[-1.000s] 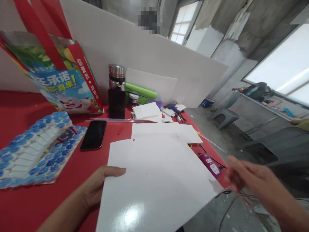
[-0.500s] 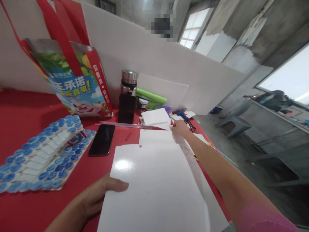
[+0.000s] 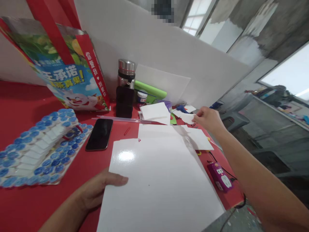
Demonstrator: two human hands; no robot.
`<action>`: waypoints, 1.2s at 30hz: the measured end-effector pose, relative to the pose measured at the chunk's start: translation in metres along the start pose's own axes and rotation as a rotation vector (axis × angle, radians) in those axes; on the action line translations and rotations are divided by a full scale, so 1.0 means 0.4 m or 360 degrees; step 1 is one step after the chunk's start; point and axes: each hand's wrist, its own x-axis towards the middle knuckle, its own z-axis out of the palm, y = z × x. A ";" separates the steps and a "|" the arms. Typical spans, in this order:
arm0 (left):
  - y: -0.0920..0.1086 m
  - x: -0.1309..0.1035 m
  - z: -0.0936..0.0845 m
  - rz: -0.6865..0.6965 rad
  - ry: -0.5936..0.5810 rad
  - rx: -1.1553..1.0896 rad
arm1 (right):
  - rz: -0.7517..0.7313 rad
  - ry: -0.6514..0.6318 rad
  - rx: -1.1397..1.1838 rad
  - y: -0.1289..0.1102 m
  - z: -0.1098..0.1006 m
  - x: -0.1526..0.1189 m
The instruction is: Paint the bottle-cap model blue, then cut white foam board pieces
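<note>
My left hand [image 3: 98,188] grips the left edge of a large glossy white board [image 3: 156,180], thumb on top and the other fingers hidden beneath. Fingertips of my right hand [image 3: 208,118] pinch a small white paper piece [image 3: 187,118] with a curved edge, over the table's far right. Just behind that piece lies a blue glue gun [image 3: 181,109], partly covered. Several folded white sheets [image 3: 155,112] rest left of it, with a bit of green [image 3: 173,120] beside them. Another white card [image 3: 199,138] lies along the board's right side.
A black phone [image 3: 99,134] and a blue-and-white craft piece with steps [image 3: 40,154] lie at left. Behind stand a shopping bag [image 3: 77,77], a steel flask [image 3: 126,69] and another phone [image 3: 125,101]. A purple box [image 3: 220,176] with a cable sits near the right edge.
My right hand has moved right, away from the folded sheets, and now holds the small white paper piece. The purple box has come into view. My left hand keeps its hold on the board.
</note>
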 end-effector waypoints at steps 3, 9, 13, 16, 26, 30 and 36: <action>-0.004 0.012 0.011 0.0000 0.0042 -0.0001 | -0.0013 -0.0031 0.0527 -0.038 0.010 -0.214; -0.012 0.022 0.074 0.0140 0.0166 -0.0158 | -0.0556 0.0004 0.0672 -0.159 0.146 -0.615; -0.016 0.007 0.099 0.0196 0.0236 -0.0192 | -0.0896 0.0124 0.0298 -0.168 0.162 -0.685; -0.013 -0.009 0.101 0.0021 0.0287 -0.0126 | -0.1071 0.0045 0.0189 -0.162 0.143 -0.699; -0.012 -0.082 0.096 -0.0089 0.0443 0.0010 | -0.1005 -0.0849 0.0262 -0.271 0.158 -0.719; -0.011 -0.087 0.092 -0.0044 0.0532 0.0077 | -0.0813 -0.0883 0.0271 -0.262 0.188 -0.647; -0.004 -0.092 0.101 -0.0028 0.0584 0.0124 | -0.0418 -0.0729 0.0157 -0.149 0.198 -0.550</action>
